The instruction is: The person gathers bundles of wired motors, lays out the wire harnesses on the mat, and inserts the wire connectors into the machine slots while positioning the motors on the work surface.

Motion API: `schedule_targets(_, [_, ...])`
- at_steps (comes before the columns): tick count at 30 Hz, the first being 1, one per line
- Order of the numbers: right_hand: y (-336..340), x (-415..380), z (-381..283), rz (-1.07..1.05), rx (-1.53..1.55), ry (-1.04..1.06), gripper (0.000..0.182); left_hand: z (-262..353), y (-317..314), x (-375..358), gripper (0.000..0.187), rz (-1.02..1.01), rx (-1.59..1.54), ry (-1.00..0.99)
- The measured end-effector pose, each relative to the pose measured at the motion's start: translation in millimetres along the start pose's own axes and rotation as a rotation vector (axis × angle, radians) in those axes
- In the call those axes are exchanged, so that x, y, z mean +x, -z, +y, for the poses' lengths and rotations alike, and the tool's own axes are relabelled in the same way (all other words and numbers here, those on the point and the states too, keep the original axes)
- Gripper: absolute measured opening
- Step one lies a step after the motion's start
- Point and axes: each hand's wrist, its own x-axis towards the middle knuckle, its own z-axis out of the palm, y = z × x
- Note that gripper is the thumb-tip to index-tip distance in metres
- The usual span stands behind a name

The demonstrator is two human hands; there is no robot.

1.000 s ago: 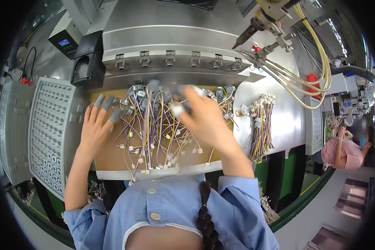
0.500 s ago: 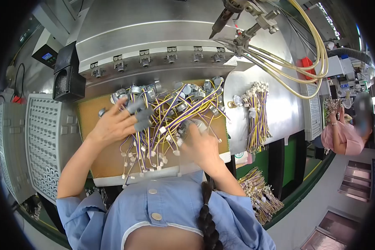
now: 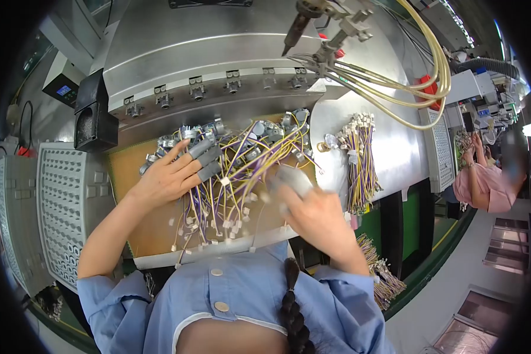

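Note:
My left hand (image 3: pixel 174 172), with grey covers on some fingertips, lies spread over the left part of a heap of wired parts (image 3: pixel 256 138). These are round metal pieces with purple, yellow and white wires ending in small white connectors (image 3: pixel 233 224). They rest on a brown board (image 3: pixel 141 227). At the heap's right side is my right hand (image 3: pixel 312 215), its covered fingers curled and blurred near the wires. Whether it holds anything cannot be made out.
A wire bundle (image 3: pixel 361 162) lies on the metal table (image 3: pixel 330 121). Tool and pale hoses (image 3: pixel 389 97) hang at upper right. A black box (image 3: pixel 92 112) and grey perforated tray (image 3: pixel 59 206) stand left. A person in pink (image 3: pixel 484 186) works far right.
My right hand has moved right and slightly down, away from the middle of the heap. My left hand has shifted slightly. The view has turned a little.

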Motion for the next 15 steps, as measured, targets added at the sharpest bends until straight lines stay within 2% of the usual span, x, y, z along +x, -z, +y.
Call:
schedule_targets(1, [-2.1,17.3,4.6,0.006,-0.005,-0.009,0.036,-0.3,-2.8,0.8,0.045,0.005,0.002,-0.011])
schedule_targets(3, [-8.5,53.7,9.3,0.013,-0.055,0.185,0.034,1.3,-5.5,-0.3,0.046,-0.022,0.010,0.047])
schedule_targets(4, [-7.6,54.1,12.7,0.023,-0.057,0.168,0.034,4.4,-1.0,-1.0,0.046,-0.021,0.013,0.028])
schedule_targets(6, [-6.6,57.2,23.0,0.140,-0.063,0.024,0.029,8.8,9.1,-5.1,0.045,-0.073,0.039,0.146])
schedule_targets(7, [-1.6,48.9,27.7,0.133,0.045,-0.077,0.031,7.9,9.5,-10.6,0.045,-0.108,0.014,0.169])
schedule_targets(8, [-1.2,40.4,29.0,0.128,0.052,-0.069,0.031,6.9,9.1,-10.4,0.045,-0.115,0.012,0.178])
schedule_targets(10, [-4.4,19.8,23.9,-0.167,0.149,-0.311,0.032,6.1,7.5,-2.9,0.044,-0.081,0.049,0.194])
schedule_targets(11, [-16.0,16.1,13.4,-0.079,0.266,-0.279,0.036,3.1,6.9,6.8,0.044,-0.048,0.050,0.162])
schedule_targets(12, [-24.2,23.1,-4.0,-0.036,0.280,-0.331,0.040,0.8,4.8,13.3,0.044,-0.048,0.049,0.152])
schedule_targets(14, [-56.0,25.5,-15.6,0.144,0.175,0.004,0.045,-1.5,1.6,24.9,0.044,-0.021,0.038,0.054])
schedule_targets(15, [-75.2,21.0,-22.2,0.177,0.154,0.029,0.043,-1.2,3.2,27.3,0.045,-0.040,0.043,0.039])
